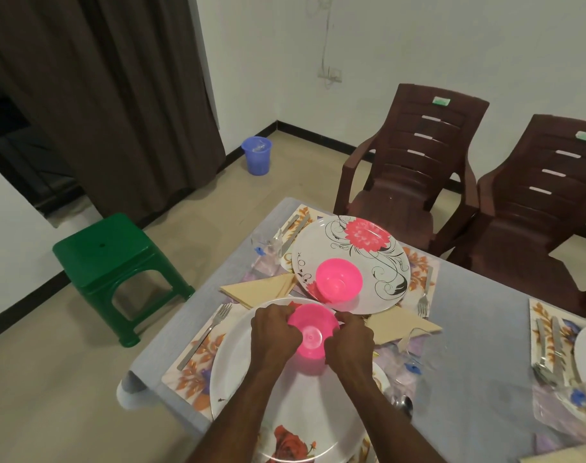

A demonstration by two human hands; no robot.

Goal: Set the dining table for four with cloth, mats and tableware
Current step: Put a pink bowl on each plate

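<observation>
No words, numbers or brand names can be read anywhere. The nearer brown chair (405, 168) and the brown chair to its right (538, 202) each carry a small green sticker (441, 101) at the top of the backrest, but any print on them is too small to read.

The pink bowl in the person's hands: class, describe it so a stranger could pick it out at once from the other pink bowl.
Start at the grey-clothed table and find the nearest white plate. Over it, the left hand and right hand grip a pink bowl, tipped so its base faces the camera. The other pink bowl stands untouched on the far flowered plate.
</observation>
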